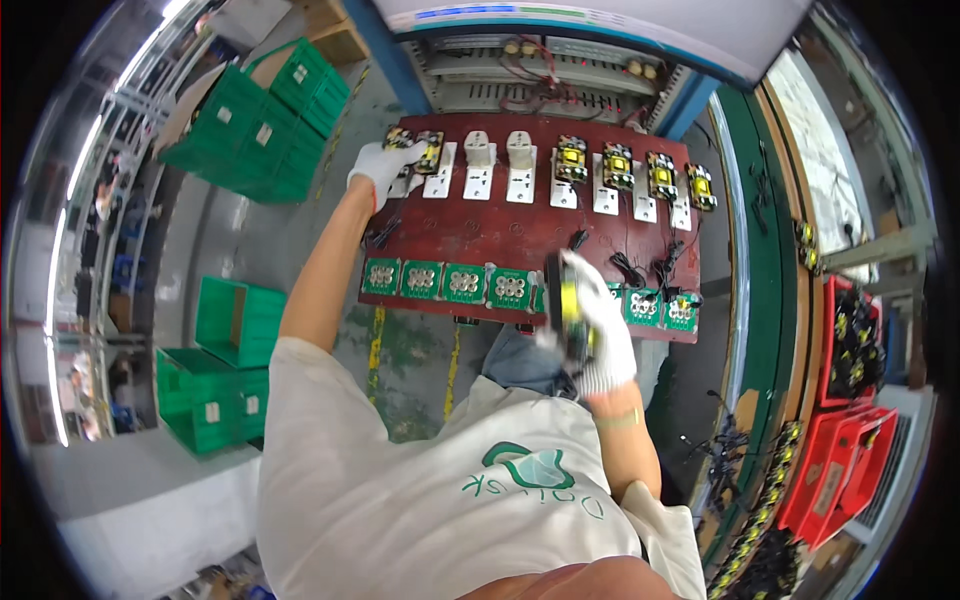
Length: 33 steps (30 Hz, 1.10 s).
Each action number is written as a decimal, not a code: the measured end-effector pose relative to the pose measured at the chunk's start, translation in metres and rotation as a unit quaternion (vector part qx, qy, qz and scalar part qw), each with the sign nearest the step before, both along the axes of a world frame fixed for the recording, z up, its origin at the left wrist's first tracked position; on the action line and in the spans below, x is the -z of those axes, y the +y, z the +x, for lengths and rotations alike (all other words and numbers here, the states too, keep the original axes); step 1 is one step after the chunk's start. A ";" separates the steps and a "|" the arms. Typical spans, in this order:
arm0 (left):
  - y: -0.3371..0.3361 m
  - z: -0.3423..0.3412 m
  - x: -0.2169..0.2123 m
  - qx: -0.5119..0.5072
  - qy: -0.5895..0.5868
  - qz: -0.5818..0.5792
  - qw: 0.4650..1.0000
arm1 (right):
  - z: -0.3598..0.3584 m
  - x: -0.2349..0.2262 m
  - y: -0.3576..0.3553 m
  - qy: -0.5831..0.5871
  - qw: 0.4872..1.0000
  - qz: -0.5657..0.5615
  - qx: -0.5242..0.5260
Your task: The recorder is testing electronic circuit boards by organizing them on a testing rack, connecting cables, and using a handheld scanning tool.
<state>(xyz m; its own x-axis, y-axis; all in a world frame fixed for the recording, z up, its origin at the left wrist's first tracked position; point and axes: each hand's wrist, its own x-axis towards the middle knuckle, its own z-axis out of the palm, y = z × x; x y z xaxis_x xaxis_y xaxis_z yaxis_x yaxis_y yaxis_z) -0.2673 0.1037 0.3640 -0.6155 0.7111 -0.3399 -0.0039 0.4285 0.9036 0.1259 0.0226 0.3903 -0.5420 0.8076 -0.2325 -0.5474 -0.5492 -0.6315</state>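
Observation:
My left hand (376,168), in a white glove, reaches to the far left of a dark red bench (480,225). Its fingers close on a circuit board (430,150) with a yellow transformer, over a white socket plate (439,180); another board (398,138) lies beside it. Close to my body, my gloved right hand (608,335) grips a second circuit board (570,310), dark with a yellow part and smeared by motion. Two white plug adapters (519,150) stand on plates at the middle of the row. Several more boards (617,165) sit on the plates to their right.
Green contact boards (464,283) line the bench's near edge. Black cables (628,268) lie at its right. Beyond rises a metal rack (520,85) under a screen (600,25). Green crates (250,130) stand left; red bins (835,470) and a row of boards (755,520) are at right.

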 end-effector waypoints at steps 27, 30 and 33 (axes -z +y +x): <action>-0.224 -0.029 0.005 -0.158 -0.271 0.297 0.902 | -0.199 0.014 0.193 -0.341 0.933 0.091 -0.070; -0.220 -0.031 0.003 -0.120 -0.278 0.303 0.903 | -0.199 0.018 0.192 -0.350 0.928 0.115 -0.063; -0.211 -0.030 0.002 -0.093 -0.272 0.305 0.908 | -0.199 0.026 0.192 -0.381 0.906 0.178 -0.038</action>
<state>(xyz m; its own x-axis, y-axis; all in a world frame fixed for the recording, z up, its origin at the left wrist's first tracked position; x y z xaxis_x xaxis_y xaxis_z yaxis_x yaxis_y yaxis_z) -0.2974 -0.1073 0.3621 -0.6035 0.7702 -0.2063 -0.5408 -0.2053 0.8157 -0.0729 0.2150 0.3645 -0.3906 0.8722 -0.2946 0.1535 -0.2538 -0.9550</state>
